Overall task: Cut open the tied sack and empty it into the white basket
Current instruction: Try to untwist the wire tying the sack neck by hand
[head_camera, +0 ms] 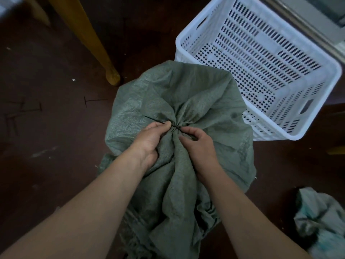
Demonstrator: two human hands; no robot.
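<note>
A grey-green woven sack (168, 94) stands on the dark floor in the middle, its mouth gathered and bound by a thin black tie (155, 119) whose tail sticks out to the left. My left hand (151, 139) grips the bunched neck just below the tie, thumb against it. My right hand (197, 144) pinches the gathered fabric on the tie's right side. The white perforated plastic basket (186, 40) sits behind and to the right of the sack, with nothing inside it.
A yellow wooden table leg (97, 45) slants down to the floor left of the basket. A crumpled grey and pale-blue bundle (321, 219) lies at the lower right. Cut black ties (24, 113) lie scattered on the floor at left.
</note>
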